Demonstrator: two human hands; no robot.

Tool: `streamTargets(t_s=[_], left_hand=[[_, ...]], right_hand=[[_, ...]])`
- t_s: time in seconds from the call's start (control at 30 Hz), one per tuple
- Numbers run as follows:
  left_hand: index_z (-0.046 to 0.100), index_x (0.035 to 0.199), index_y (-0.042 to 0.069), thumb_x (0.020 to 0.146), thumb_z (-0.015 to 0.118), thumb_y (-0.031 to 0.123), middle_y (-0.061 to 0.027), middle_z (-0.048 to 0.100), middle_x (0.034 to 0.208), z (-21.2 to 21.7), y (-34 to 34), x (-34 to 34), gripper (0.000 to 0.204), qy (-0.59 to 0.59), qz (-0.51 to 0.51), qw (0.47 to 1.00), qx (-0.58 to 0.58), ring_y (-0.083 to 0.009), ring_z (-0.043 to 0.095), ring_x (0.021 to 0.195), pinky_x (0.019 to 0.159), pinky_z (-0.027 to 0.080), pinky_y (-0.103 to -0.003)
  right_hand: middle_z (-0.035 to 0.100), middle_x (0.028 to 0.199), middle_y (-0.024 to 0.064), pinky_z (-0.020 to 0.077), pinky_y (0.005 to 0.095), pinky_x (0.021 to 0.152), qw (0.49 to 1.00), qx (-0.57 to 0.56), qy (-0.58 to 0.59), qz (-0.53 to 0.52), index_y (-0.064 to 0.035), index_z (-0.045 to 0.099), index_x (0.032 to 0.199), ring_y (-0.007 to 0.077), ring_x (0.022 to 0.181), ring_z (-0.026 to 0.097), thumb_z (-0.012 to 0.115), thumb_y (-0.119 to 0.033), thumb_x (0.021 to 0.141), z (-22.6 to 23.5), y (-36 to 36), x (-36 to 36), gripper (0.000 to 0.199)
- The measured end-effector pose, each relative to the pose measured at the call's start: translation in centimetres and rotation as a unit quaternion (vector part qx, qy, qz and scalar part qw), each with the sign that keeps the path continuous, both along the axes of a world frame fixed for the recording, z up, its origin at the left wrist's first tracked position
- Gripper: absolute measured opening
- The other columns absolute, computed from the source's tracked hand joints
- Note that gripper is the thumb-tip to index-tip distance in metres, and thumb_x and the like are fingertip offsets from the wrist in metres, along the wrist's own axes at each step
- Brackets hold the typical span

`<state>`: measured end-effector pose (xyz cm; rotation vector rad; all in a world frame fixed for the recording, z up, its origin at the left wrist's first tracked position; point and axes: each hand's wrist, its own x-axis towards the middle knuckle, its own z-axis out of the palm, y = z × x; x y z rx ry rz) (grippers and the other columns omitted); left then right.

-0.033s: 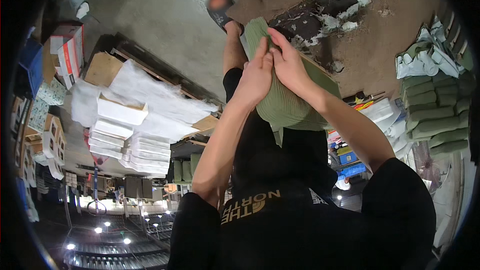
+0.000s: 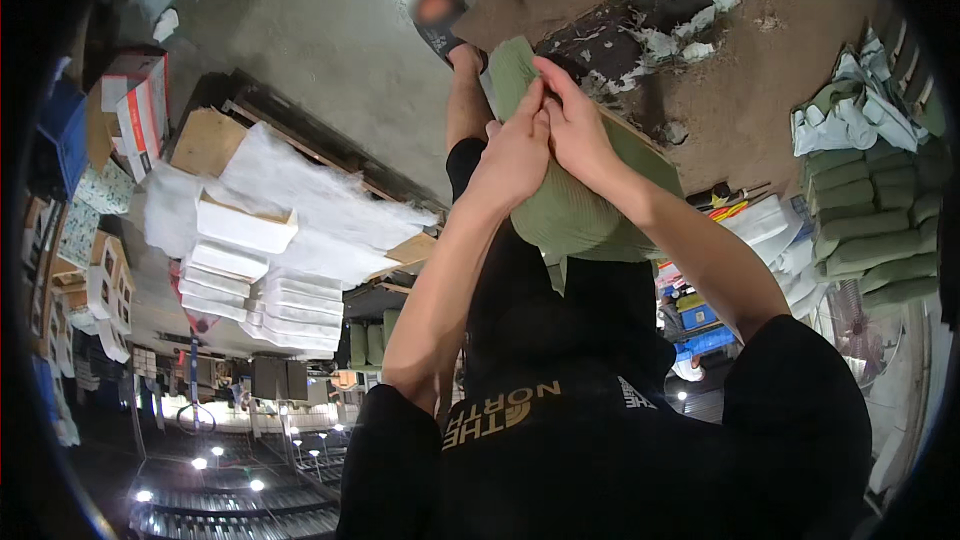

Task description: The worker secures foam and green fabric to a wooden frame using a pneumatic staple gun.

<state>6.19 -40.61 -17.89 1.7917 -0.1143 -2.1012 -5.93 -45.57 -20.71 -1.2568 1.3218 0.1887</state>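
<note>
A padded piece covered in green ribbed fabric lies across my lap, its narrow end pointing away from me. What looks like a thin wooden edge shows along its right side. My left hand presses on the fabric from the left, fingers closed at a fold along the top. Against it sits my right hand, thumb and fingers pinching the same fold, its index finger reaching furthest along it. The fingertips meet, and whatever lies right under them is hidden.
White padded pieces are stacked at left beside sheets of white batting. Stacked green cushions stand at right, with crumpled white and green cloth above them. A torn dark patch with white scraps lies ahead on the brown surface.
My left hand has shifted slightly to the right, its fingers drawn in closer to my right hand. The right hand and the green piece have hardly moved.
</note>
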Motion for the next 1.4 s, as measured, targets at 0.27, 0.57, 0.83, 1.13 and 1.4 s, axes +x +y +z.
streamTargets(t_s=[0.27, 0.57, 0.83, 1.13, 1.4], left_hand=[[0.029, 0.15, 0.013, 0.099, 0.039, 0.019, -0.0234, 0.048, 0.139, -4.5, 7.2, -4.2, 0.052, 0.007, -0.013, 0.998, -0.054, -0.0344, 0.046, 0.129, 0.105, 0.037, -0.036], [0.03, 0.149, 0.011, 0.1, 0.039, 0.015, -0.0219, 0.052, 0.136, -0.2, 5.7, -4.5, 0.05, -0.148, -0.169, 0.966, -0.128, -0.0364, 0.053, 0.119, 0.099, 0.04, -0.039], [0.019, 0.153, 0.02, 0.102, 0.035, 0.021, -0.0373, 0.058, 0.102, 0.2, 3.2, -5.8, 0.053, -0.304, -0.372, 0.869, -0.12, -0.048, 0.059, 0.1, 0.083, 0.045, -0.053], [0.009, 0.153, 0.018, 0.103, 0.031, 0.029, -0.0297, 0.049, 0.134, -0.1, 1.8, -5.4, 0.056, -0.386, -0.503, 0.773, -0.021, -0.0476, 0.052, 0.115, 0.094, 0.042, -0.052], [0.053, 0.124, 0.001, 0.1, 0.043, 0.035, -0.0229, 0.054, 0.12, -0.5, -4.9, -16.3, 0.042, -0.232, -0.528, 0.789, -0.21, -0.0375, 0.049, 0.113, 0.099, 0.037, -0.044]], right_hand=[[0.069, 0.098, 0.0152, 0.0511, 0.0375, 0.079, 0.988, -0.079, 0.098, -0.094, -0.0051, 0.065, 0.106, 0.0316, 0.092, 0.066, 0.059, -0.013, 0.088, 0.9, 2.8, -1.0, 0.021], [0.063, 0.114, 0.0154, 0.0451, 0.0428, 0.093, 0.865, -0.182, 0.458, 0.094, -0.001, 0.059, 0.119, 0.0328, 0.108, 0.059, 0.068, -0.049, 0.08, 8.6, -0.6, -26.7, 0.063], [0.062, 0.12, 0.0159, 0.0411, 0.0318, 0.095, 0.894, 0.098, 0.171, -0.402, 0.0048, 0.057, 0.125, 0.0199, 0.108, 0.057, 0.045, -0.052, 0.098, 3.5, 8.3, -31.5, 0.064], [0.061, 0.124, 0.0094, 0.0417, 0.0308, 0.096, 0.751, 0.229, -0.121, -0.607, -0.0019, 0.058, 0.126, 0.0167, 0.11, 0.056, 0.044, -0.041, 0.1, 4.3, 7.1, -30.6, 0.049], [0.068, 0.101, 0.0183, 0.0483, 0.0335, 0.084, 0.737, 0.187, -0.108, -0.64, 0.0007, 0.057, 0.126, 0.0231, 0.099, 0.064, 0.058, -0.039, 0.093, 5.3, 5.5, -28.3, 0.052]])
